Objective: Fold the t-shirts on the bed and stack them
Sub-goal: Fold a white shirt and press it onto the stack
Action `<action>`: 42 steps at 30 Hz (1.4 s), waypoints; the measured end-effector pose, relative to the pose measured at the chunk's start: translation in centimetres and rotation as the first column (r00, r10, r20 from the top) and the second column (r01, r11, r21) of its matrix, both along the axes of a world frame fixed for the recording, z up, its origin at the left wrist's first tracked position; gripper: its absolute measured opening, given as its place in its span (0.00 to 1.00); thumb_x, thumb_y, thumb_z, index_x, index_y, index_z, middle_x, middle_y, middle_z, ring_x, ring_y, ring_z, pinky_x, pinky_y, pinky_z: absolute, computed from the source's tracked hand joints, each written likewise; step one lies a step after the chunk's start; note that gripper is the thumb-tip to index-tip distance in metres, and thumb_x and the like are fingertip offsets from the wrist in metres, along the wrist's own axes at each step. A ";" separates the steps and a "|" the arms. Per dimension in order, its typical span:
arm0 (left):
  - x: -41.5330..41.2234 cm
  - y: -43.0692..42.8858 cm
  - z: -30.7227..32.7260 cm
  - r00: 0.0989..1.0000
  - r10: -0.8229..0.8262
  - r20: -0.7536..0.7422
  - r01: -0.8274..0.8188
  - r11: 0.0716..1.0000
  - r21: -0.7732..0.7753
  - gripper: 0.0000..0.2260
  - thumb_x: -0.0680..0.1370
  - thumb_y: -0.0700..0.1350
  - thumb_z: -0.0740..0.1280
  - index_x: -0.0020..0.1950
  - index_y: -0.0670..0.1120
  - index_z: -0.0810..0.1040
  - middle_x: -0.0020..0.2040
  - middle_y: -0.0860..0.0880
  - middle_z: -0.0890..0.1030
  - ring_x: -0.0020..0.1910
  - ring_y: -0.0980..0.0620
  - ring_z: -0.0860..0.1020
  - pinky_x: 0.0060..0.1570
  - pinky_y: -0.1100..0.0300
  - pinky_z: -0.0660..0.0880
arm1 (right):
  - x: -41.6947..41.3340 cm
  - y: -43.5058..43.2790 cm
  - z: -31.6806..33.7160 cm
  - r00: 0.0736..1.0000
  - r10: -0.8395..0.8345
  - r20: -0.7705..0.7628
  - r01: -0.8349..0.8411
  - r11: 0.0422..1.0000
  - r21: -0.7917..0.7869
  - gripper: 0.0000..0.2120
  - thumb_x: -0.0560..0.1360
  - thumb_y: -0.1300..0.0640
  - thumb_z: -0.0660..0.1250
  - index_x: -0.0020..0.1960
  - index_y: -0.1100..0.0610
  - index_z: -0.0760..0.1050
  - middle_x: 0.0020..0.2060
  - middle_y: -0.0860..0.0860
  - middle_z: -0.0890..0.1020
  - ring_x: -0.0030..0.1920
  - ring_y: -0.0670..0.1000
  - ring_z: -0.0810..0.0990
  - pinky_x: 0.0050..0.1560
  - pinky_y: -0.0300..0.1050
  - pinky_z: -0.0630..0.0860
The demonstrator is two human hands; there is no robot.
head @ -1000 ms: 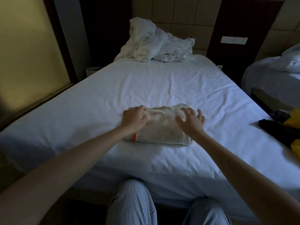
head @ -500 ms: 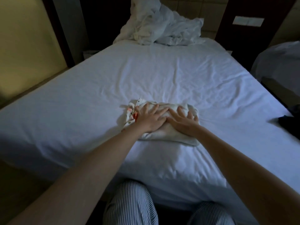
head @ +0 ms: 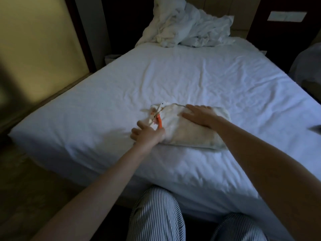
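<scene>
A cream folded t-shirt (head: pixel 189 134) with an orange print at its left end lies on the white bed sheet (head: pixel 199 79), near the front edge. My right hand (head: pixel 201 115) lies flat on the shirt's upper part, fingers straight and pointing left. At the shirt's left end, my left hand (head: pixel 147 134) has curled fingers beside the orange print and seems to pinch the cloth there. That hand is blurred. The shirt's left end is loose and rumpled.
A crumpled white duvet (head: pixel 187 30) is heaped at the head of the bed. A yellow wall panel (head: pixel 38 46) runs along the left side. A second bed (head: pixel 307 66) shows at the right edge. My striped trouser knees (head: pixel 156 214) are against the bed's front.
My left hand slid off the top of the shirt to its left end and curled there. My right hand shifted up and stays flat on the shirt. The camera view swung left.
</scene>
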State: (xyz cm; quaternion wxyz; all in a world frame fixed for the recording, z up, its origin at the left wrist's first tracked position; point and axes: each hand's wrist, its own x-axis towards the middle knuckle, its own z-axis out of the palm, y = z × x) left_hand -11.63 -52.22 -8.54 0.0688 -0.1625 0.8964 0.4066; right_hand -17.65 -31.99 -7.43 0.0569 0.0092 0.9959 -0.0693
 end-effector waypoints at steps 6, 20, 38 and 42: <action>-0.9 0.7 -1.0 0.975 -0.191 -0.110 0.200 0.976 0.085 0.24 0.75 0.48 0.68 0.65 0.38 0.67 0.63 0.39 0.75 0.63 0.41 0.74 0.58 0.54 0.70 | 0.7 -0.4 0.1 0.999 -0.043 -0.008 0.044 0.998 0.050 0.32 0.75 0.30 0.48 0.72 0.46 0.60 0.70 0.53 0.68 0.68 0.58 0.67 0.67 0.55 0.58; -5.4 -1.9 1.8 0.972 -0.221 -0.078 0.205 0.963 -0.172 0.42 0.75 0.54 0.67 0.77 0.47 0.42 0.74 0.34 0.57 0.71 0.36 0.62 0.68 0.50 0.62 | 7.9 -3.1 -0.9 0.893 -0.447 -0.058 0.352 0.771 -0.531 0.28 0.77 0.40 0.57 0.65 0.62 0.67 0.62 0.61 0.74 0.62 0.61 0.72 0.60 0.50 0.68; -5.6 -10.3 3.6 0.871 -0.385 -0.303 0.488 0.745 0.456 0.25 0.78 0.32 0.60 0.74 0.45 0.63 0.61 0.46 0.74 0.55 0.52 0.73 0.38 0.73 0.73 | 5.2 -10.7 3.1 0.984 -0.140 0.110 0.125 0.098 -0.987 0.30 0.68 0.61 0.69 0.68 0.55 0.65 0.60 0.59 0.75 0.55 0.56 0.78 0.49 0.48 0.79; -9.1 -17.2 6.2 0.864 -0.426 -0.269 0.492 0.829 0.268 0.26 0.79 0.36 0.62 0.76 0.47 0.60 0.64 0.49 0.71 0.59 0.53 0.71 0.53 0.64 0.69 | 1.2 -17.1 3.6 0.994 -0.014 0.109 0.109 0.036 -0.993 0.32 0.69 0.70 0.67 0.69 0.53 0.62 0.57 0.58 0.75 0.51 0.55 0.78 0.44 0.45 0.80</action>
